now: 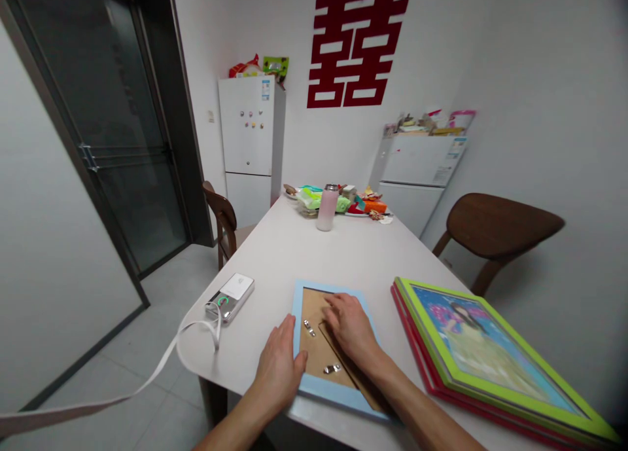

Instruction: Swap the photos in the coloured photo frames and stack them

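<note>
The head view looks along a long white surface (pixel 314 254) with rounded corners. Near its close edge, a pale blue rectangular picture frame (pixel 338 402) lies flat with its back upward, showing a brown cardboard backing (pixel 316 353) and two small silver metal clips (pixel 309 328). The hands are apart and neither is clamped on anything: the left hand (pixel 279 366) sits on the surface with its fingers against the frame's left rim, and the right hand (pixel 350 330) rests on the backing.

Just left of the frame lies a silver power bank (pixel 229 297), with a flat white cable (pixel 147 379) dropping off the surface over a grey tile floor (pixel 167 405). Just right of the frame, a lime-green framed picture (pixel 426 333) rests on a red frame (pixel 417 353).

Well beyond the frame stand a pale pink bottle (pixel 327 209) and a heap of colourful food packets (pixel 314 199). Farther on are two white fridges (pixel 250 150), two dark wooden chairs (pixel 495 228), and a red paper double-happiness character (pixel 353 45) on the white wall. A dark glass door (pixel 132 143) stands farther left.
</note>
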`<state>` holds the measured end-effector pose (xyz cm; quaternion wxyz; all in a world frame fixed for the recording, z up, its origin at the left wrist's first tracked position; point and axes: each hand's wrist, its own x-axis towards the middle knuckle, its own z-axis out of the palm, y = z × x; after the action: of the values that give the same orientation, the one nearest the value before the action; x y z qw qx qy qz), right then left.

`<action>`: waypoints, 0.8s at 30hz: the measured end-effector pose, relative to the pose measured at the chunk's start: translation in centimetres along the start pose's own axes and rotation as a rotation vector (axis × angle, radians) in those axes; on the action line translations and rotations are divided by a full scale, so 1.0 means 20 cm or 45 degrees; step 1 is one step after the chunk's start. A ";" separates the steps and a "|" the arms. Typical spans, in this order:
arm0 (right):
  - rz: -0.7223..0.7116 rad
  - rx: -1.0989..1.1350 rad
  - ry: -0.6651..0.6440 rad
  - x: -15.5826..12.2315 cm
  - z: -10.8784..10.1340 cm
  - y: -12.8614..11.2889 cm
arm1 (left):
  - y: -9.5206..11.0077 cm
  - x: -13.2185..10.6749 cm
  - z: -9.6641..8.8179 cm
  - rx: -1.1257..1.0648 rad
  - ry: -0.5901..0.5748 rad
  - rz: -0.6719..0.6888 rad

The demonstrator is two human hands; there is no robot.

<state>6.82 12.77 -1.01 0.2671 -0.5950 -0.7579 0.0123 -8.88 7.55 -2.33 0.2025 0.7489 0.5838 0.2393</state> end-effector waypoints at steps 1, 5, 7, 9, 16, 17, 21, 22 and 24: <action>0.025 -0.006 0.018 0.01 -0.02 0.03 | 0.00 0.00 -0.01 -0.006 -0.003 -0.003; 0.071 0.002 0.020 -0.04 -0.07 0.10 | 0.01 0.00 -0.01 -0.024 -0.011 -0.020; 0.069 0.010 -0.044 -0.10 -0.08 0.09 | 0.01 0.00 -0.01 -0.024 -0.011 -0.026; 0.063 -0.009 -0.135 -0.17 -0.10 0.06 | 0.01 -0.01 -0.01 -0.026 -0.007 -0.029; 0.101 0.034 -0.231 -0.22 -0.11 0.02 | -0.02 -0.01 0.01 -0.160 0.018 -0.027; 0.119 0.040 -0.229 -0.21 -0.12 0.02 | -0.02 0.00 0.00 -0.253 0.031 -0.037; 0.119 0.043 -0.196 -0.16 -0.22 -0.04 | 0.02 0.02 -0.04 -0.732 0.095 -0.101; 0.104 0.048 -0.188 -0.15 -0.25 -0.07 | 0.04 0.03 -0.06 -0.813 0.095 -0.109; 0.056 0.089 -0.173 -0.15 -0.29 -0.14 | 0.06 0.05 -0.10 -0.915 0.066 -0.121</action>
<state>7.23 7.54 3.70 0.2351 -0.5998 -0.7601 0.0850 -8.90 8.29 0.11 0.4487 0.5958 0.5015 0.4385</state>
